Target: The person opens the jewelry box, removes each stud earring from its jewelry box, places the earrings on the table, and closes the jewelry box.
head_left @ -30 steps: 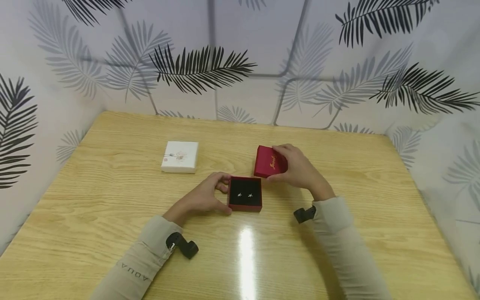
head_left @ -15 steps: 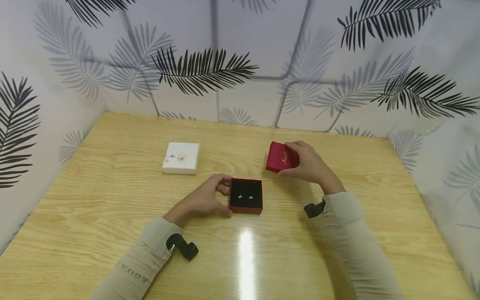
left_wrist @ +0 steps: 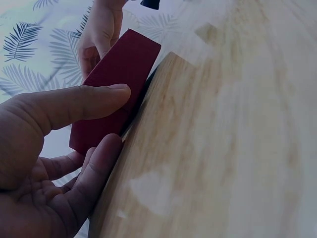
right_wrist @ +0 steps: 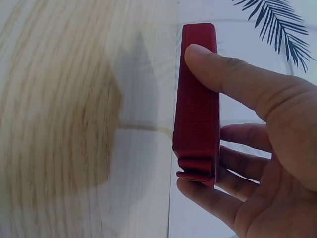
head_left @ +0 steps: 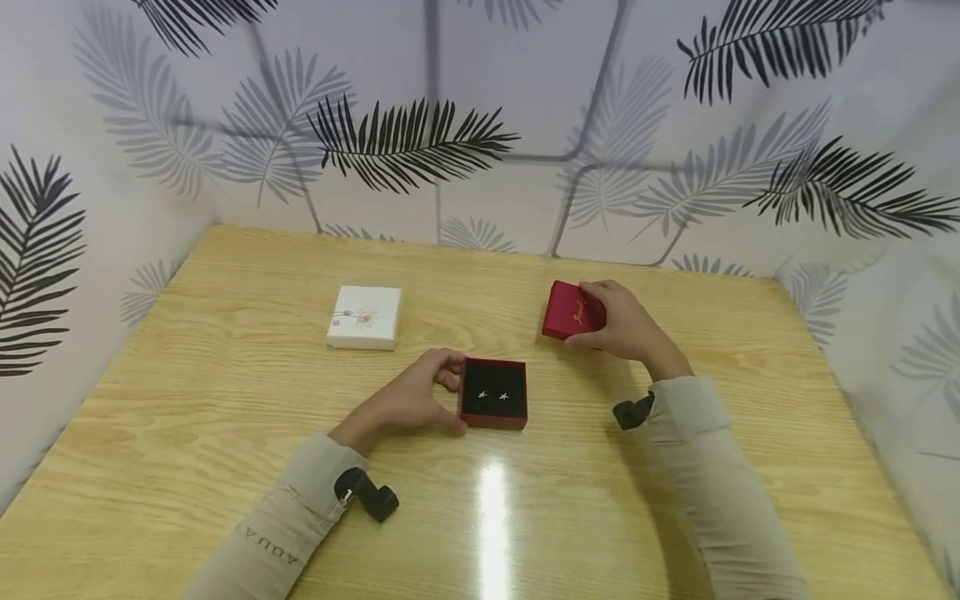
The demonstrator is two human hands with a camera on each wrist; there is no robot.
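A red jewelry box base (head_left: 492, 422) with a black lining stands on the table, uncovered. Two small silver star-shaped earrings (head_left: 504, 397) sit on the lining. My left hand (head_left: 408, 396) grips the base at its left side, the thumb (left_wrist: 106, 99) on its front wall. Farther back and right, my right hand (head_left: 628, 327) holds the red box lid (head_left: 566, 310), which has gold lettering on top. In the right wrist view, the thumb (right_wrist: 223, 72) lies along one wall of the lid (right_wrist: 195, 119) and the fingers are behind it.
A white box (head_left: 366, 318) with a printed flower stands at the back left, beyond my left hand. The wooden table (head_left: 187, 375) meets a wall (head_left: 487, 200) with a leaf pattern at its far edge. A bright reflection lies near the front middle.
My right hand has carried the red lid right and slightly back, away from the base. The left hand keeps its grip on the base, which has stayed in place.
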